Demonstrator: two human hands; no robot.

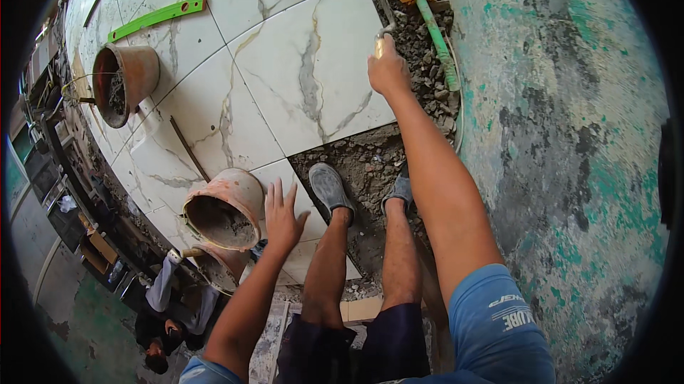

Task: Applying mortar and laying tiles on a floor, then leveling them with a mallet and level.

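Trowel handle inside right hand

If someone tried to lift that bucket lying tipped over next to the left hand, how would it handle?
The tipped bucket probably feels heavy for its size: grey mortar cakes its inside. On its rounded side on the smooth marble-look tiles, it might roll if nudged. Its crusted, dusty wall likely gives a gritty rather than slippery hold. The left hand hovers open beside its rim.
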